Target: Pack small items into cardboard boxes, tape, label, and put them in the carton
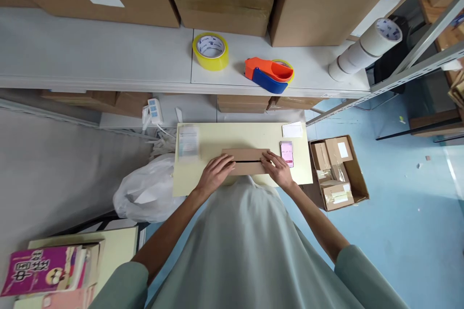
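Observation:
A small brown cardboard box (pixel 247 160) lies on a pale yellow table (pixel 217 140), its two top flaps folded down with a dark seam between them. My left hand (pixel 215 172) lies flat on the box's left end, fingers spread. My right hand (pixel 278 168) presses on its right end, fingers stretched out. A pink phone (pixel 286 152) sits just right of the box. A blurred label sheet (pixel 188 142) lies at the table's left.
A shelf (pixel 108 58) beyond the table carries a yellow tape roll (pixel 210 50), an orange and blue tape dispenser (pixel 268 74), white rolls (pixel 366 46) and large cartons. An open carton (pixel 338 172) sits on the floor right; a white plastic bag (pixel 147 193) left; pink books (pixel 43 270) bottom left.

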Tool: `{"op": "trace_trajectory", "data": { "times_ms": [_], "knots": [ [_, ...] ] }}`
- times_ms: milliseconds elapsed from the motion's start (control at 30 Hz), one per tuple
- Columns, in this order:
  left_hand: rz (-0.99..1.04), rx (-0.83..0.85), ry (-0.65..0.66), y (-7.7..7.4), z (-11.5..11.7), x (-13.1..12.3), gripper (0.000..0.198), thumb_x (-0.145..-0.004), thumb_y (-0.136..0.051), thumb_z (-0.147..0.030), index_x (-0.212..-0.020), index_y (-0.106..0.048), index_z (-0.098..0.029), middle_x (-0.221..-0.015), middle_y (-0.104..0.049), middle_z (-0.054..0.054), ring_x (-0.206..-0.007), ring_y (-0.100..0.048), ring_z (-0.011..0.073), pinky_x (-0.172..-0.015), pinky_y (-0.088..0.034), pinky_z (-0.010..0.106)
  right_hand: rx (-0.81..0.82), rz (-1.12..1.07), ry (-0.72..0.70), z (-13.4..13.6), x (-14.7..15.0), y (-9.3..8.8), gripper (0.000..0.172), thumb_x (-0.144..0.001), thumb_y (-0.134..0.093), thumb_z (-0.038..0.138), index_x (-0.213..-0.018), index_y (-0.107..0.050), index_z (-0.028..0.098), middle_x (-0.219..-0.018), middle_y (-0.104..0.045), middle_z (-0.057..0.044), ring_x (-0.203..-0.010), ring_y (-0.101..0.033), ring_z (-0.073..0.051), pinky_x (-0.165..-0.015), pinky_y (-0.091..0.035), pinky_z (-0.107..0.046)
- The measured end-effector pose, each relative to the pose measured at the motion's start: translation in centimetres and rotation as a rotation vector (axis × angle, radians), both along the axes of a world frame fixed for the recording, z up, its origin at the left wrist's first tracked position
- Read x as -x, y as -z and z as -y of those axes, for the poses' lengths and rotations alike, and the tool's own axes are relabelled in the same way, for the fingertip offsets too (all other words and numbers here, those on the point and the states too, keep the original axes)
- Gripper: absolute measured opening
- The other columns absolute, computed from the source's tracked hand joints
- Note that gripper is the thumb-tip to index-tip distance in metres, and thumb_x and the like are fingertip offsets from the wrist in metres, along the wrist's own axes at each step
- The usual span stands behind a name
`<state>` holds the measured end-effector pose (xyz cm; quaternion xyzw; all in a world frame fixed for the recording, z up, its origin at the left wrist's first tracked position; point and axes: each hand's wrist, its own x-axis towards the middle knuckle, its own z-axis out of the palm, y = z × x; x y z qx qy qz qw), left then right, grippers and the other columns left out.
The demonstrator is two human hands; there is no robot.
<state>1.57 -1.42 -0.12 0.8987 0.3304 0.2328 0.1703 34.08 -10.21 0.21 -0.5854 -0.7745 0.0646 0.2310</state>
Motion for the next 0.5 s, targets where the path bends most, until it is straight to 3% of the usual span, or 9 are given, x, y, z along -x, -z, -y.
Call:
{"op": "trace_trajectory", "data": {
  "times_ms": [167,267,367,500],
  "knots": [
    [0.037,-0.046,0.018,2.1,0.6,0.4,0.035,-0.110,-0.055,-0.020,-0.137,-0.074,-0.029,-0.139,-0.077,0.006,-0.140,-0.068,0.0279,-0.114,-0.059,0.050,-0.018,-0.067,0.057,-0.1,0.3,0.9,0.022,-0.110,-0.063,0.023,-0.117,-0.082,0.029,-0.134,-0.079,-0.007,-0.137,-0.069,-0.026,-0.103,-0.065,-0.044],
    [0.034,-0.052,0.025,2.5,0.7,0.5,0.037,-0.110,-0.054,-0.020,-0.141,-0.072,-0.027,-0.140,-0.077,0.007,-0.141,-0.067,0.0277,-0.116,-0.058,0.050,-0.027,-0.113,0.074,-0.3,0.5,0.9,0.021,-0.110,-0.063,0.024,-0.112,-0.083,0.028,-0.130,-0.080,-0.008,-0.134,-0.070,-0.025,-0.104,-0.064,-0.042],
    [0.011,-0.039,0.024,1.9,0.5,0.3,0.034,-0.110,-0.053,-0.022,-0.136,-0.075,-0.027,-0.139,-0.077,0.007,-0.139,-0.068,0.0266,-0.114,-0.058,0.048,0.002,-0.091,0.057,-0.5,0.4,0.4,0.021,-0.112,-0.061,0.026,-0.113,-0.082,0.028,-0.129,-0.080,-0.008,-0.132,-0.068,-0.025,-0.102,-0.062,-0.043],
    [-0.053,0.054,-0.076,0.1,-0.1,-1.2,0.028,-0.112,-0.053,-0.030,-0.117,-0.080,-0.028,-0.125,-0.082,0.007,-0.127,-0.073,0.0280,-0.104,-0.059,0.049,0.092,-0.039,0.075,-1.4,1.2,-0.6,0.024,-0.112,-0.059,0.035,-0.113,-0.082,0.027,-0.120,-0.078,-0.009,-0.116,-0.068,-0.028,-0.097,-0.057,-0.046]
  ]
}}
